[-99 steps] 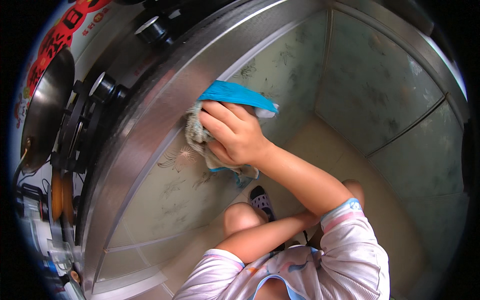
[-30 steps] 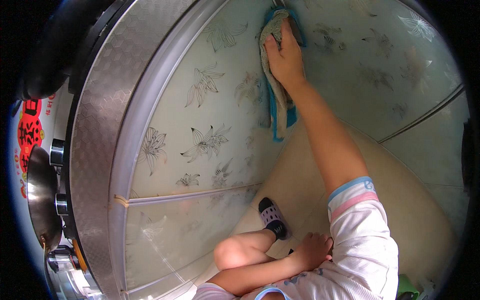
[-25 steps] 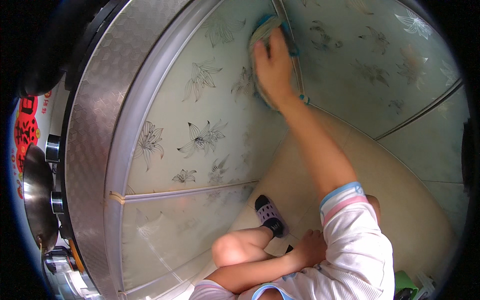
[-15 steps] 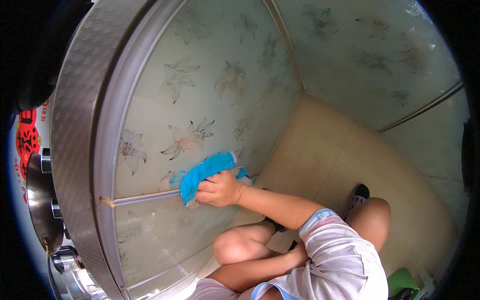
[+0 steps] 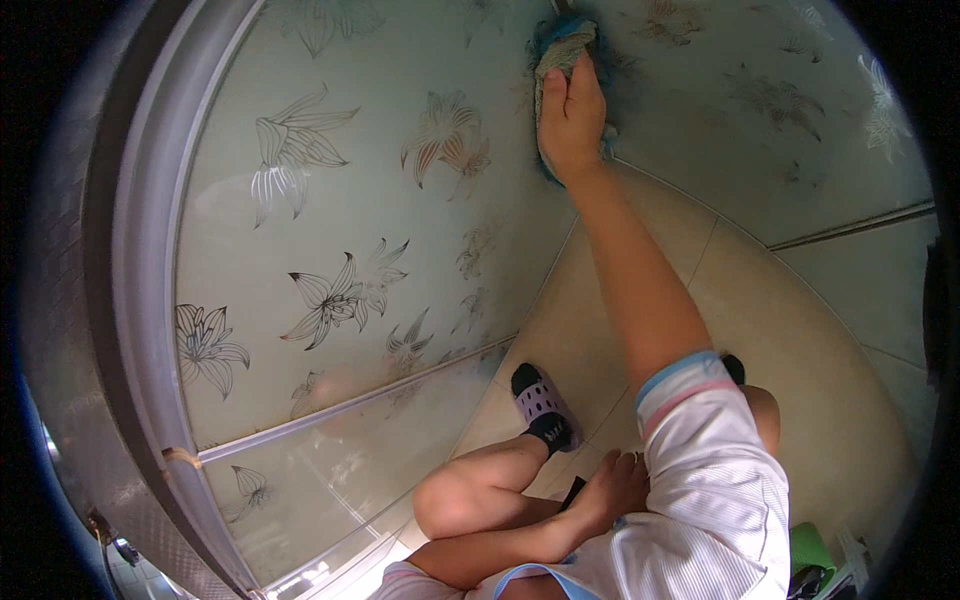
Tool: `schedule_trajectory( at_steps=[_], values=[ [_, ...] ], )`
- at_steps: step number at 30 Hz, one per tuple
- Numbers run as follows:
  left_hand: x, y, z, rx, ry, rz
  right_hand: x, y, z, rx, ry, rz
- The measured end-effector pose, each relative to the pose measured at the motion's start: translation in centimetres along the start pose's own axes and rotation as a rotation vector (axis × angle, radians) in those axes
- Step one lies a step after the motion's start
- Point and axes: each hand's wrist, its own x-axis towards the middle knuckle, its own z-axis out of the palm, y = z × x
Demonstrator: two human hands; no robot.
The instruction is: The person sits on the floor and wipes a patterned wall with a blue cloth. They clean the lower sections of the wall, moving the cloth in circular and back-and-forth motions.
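My right hand (image 5: 572, 125) is closed around a bunched cloth (image 5: 566, 55), blue with a greyish side, at arm's length. The cloth is pressed to the corner where the left frosted panel (image 5: 380, 215) meets the far frosted panel (image 5: 700, 110). Flower patterns mark both panels. My left forearm lies across my lap, and my left hand (image 5: 612, 490) rests beside my right sleeve. Its fingers look loosely stretched, with nothing visible in them, though the sleeve hides part of the hand.
A metal counter edge (image 5: 75, 290) curves down the left. A pale rail (image 5: 350, 408) crosses the left panel. Beige floor tiles (image 5: 640, 270) lie below, with my foot in a purple clog (image 5: 543, 400). A green object (image 5: 810, 548) is at lower right.
My right hand has carried the cloth from the rail low on the left panel, up and away to the far corner. The view has shifted too; my left hand stays in my lap.
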Motion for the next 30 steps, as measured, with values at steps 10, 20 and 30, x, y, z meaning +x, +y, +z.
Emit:
schedule_trajectory(
  at_steps=[10, 20, 30],
  values=[
    [1.6, 1.1, -0.8, -1.752, -0.105, -1.059, -24.7, -15.3, -6.5, 0.139, -0.628, 0.073],
    [0.9, 0.4, 0.2, -1.073, -0.286, -0.703, -23.9, -12.6, -5.3, 0.192, -0.398, -0.151],
    [1.1, -2.9, -4.0, 0.370, -0.345, 0.053, -10.9, 5.7, -2.6, 0.005, -0.065, 0.399]
  ],
)
